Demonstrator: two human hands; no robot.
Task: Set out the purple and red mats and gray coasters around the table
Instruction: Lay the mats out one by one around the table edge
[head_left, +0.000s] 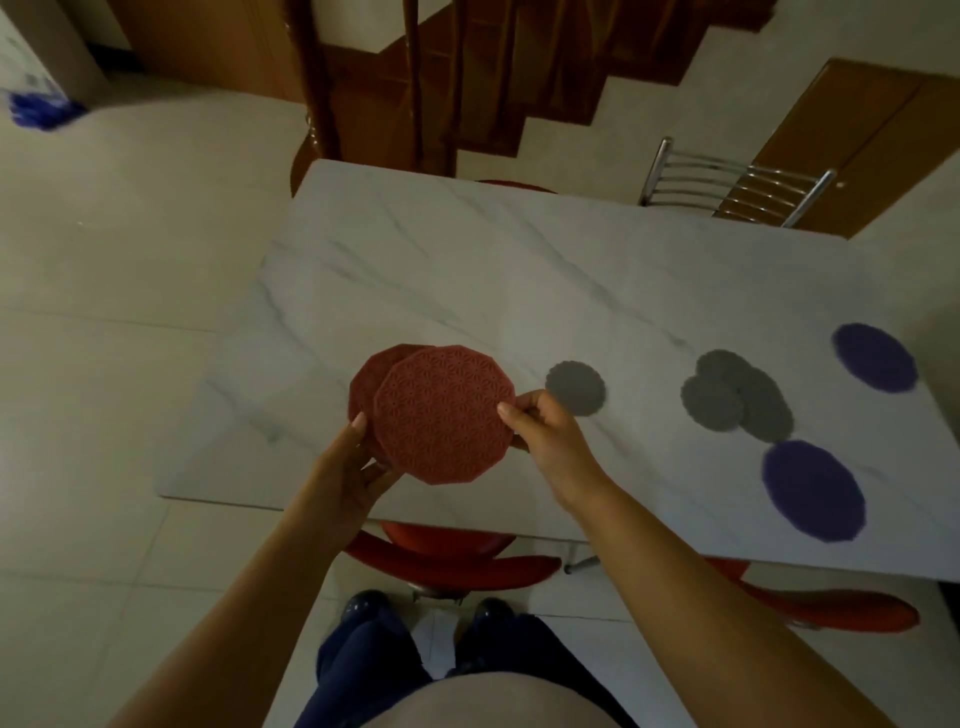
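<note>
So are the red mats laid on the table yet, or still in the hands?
In the hands. Two red mats, fanned and overlapping, are held above the table by the left hand and right hand.

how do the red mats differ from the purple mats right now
The red mats are held above the table, overlapping, by the left hand and right hand; the purple mats lie flat and apart. Red sits left of the gray coasters, purple right. Both pairs are round and similar in size.
</note>
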